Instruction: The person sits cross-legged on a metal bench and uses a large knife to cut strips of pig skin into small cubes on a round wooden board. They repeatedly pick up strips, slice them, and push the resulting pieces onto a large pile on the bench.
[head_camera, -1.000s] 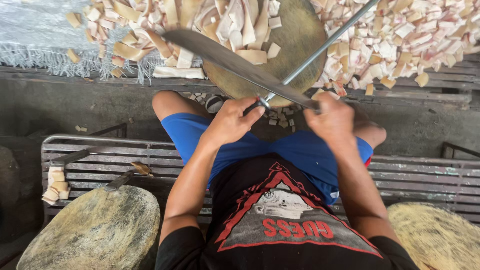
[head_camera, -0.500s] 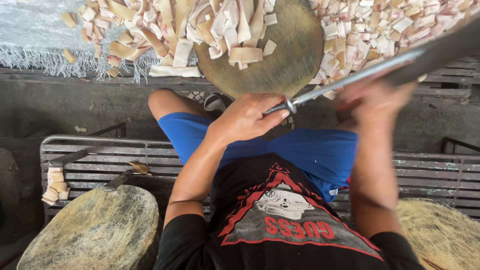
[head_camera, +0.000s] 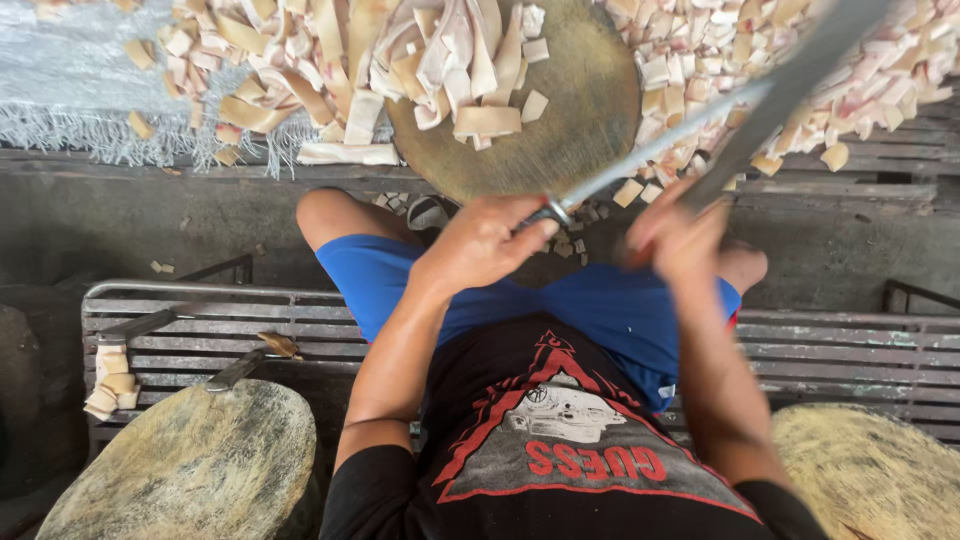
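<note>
A long grey steel knife (head_camera: 650, 155) is gripped by the left hand (head_camera: 480, 245); a second, broader blade (head_camera: 790, 85) (blurred) has been raised higher by the clenched right hand (head_camera: 675, 235), above the round wooden chopping block (head_camera: 560, 120).

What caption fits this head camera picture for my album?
Seated person's left hand holds a sharpening rod, right hand a knife, above a round chopping block.

A grey slatted metal bench (head_camera: 860, 350) is running left to right across the near scene. Beyond it, a bare concrete floor (head_camera: 130, 225) is lying in flat daylight. A second slatted platform (head_camera: 900, 160) is stretching along the far right, and a frayed pale woven sheet (head_camera: 90, 90) is covering the far left.
</note>
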